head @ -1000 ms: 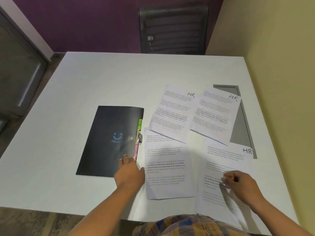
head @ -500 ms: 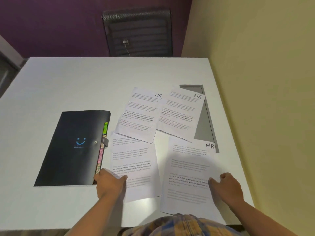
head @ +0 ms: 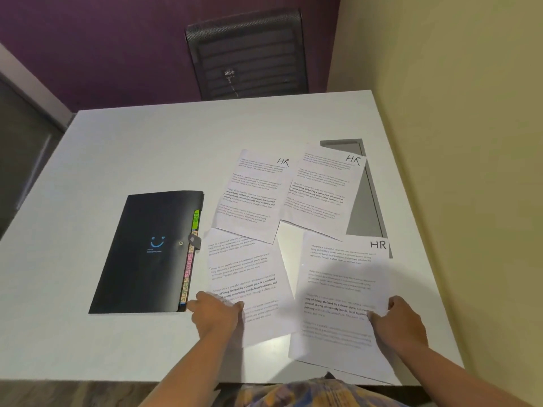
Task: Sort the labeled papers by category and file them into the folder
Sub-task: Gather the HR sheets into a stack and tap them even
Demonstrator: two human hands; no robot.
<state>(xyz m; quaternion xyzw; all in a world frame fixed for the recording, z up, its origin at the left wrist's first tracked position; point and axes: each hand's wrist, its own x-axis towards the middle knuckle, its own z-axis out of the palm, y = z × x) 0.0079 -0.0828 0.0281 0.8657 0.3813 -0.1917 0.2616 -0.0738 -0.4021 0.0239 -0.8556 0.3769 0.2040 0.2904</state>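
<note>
The white bench, smooth and matte, carries everything, and a black mesh-backed chair stands beyond it, well behind the folder. The folder is a black, faintly glossy plastic rectangle lying flat and closed, with its opening edge turned toward the papers, probably so sheets can slide straight in. To the right of the folder four thin printed sheets lie fanned face up, likely so their handwritten labels can be read. The first HR sheet and second HR sheet lie right of the folder's far half and overlap each other. The third HR sheet lies farthest right of its near half, and the fourth sheet lies just beside it, its label corner hidden under the first. A narrow grey panel is set into the bench beyond them. The right hand pinches the third sheet's right edge, fingers curled round it, seemingly to lift it for filing. The left hand rests at the folder's near right corner on the fourth sheet, and I cannot tell whether it grips or only steadies the sheet. Coloured paper tabs line the folder's edge beside a small snap clasp.
</note>
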